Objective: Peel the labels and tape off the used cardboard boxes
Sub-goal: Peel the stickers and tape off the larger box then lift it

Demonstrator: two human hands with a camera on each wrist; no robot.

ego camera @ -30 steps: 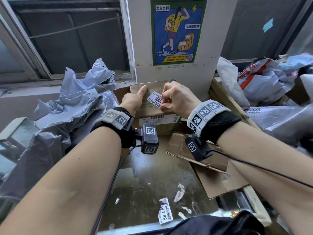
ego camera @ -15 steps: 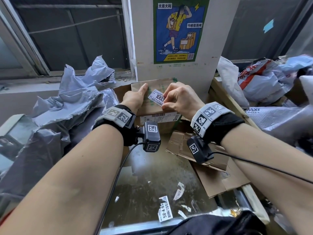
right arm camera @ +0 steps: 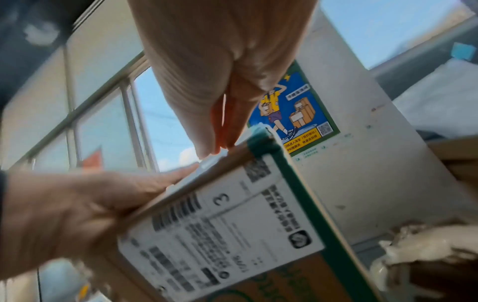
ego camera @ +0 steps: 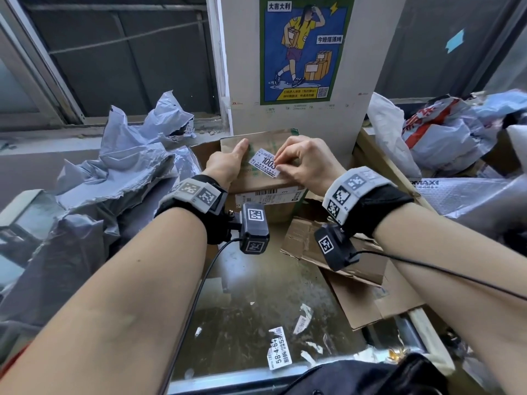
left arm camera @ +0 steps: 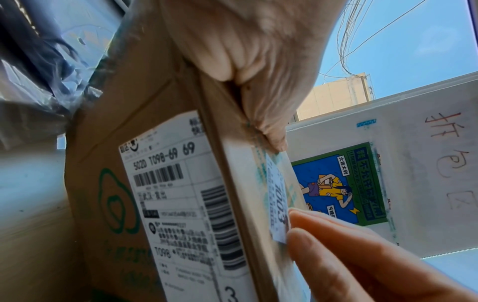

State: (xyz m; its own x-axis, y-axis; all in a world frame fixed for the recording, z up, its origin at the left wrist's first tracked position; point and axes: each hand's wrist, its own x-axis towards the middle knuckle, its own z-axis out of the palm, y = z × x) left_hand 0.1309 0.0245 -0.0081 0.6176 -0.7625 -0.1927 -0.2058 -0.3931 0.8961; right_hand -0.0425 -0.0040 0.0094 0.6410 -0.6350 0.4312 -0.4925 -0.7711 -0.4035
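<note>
A brown cardboard box (ego camera: pixel 265 182) stands at the foot of a white pillar. My left hand (ego camera: pixel 228 165) grips its left side, thumb laid flat on the top face. A small white label marked 1003 (ego camera: pixel 263 166) lies on that top face, and my right hand (ego camera: pixel 279 164) pinches its right end with curled fingertips. In the left wrist view the small label (left arm camera: pixel 278 204) shows its near corner lifted beside my right fingertips (left arm camera: pixel 308 235). A big shipping label (ego camera: pixel 268 197) with barcodes is stuck on the front face (right arm camera: pixel 220 235), and green tape (right arm camera: pixel 300 183) runs along one edge.
Crumpled grey mailer bags (ego camera: pixel 114 181) pile up on the left. Flattened cardboard (ego camera: pixel 359 269) lies to the right, with white and red plastic bags (ego camera: pixel 445 138) behind it. Peeled label scraps (ego camera: pixel 278 352) litter the shiny tabletop (ego camera: pixel 256 295) near me. A poster (ego camera: pixel 302 49) hangs on the pillar.
My right fingertips have shifted slightly along the small label's right end. The box and my left hand hold about the same place.
</note>
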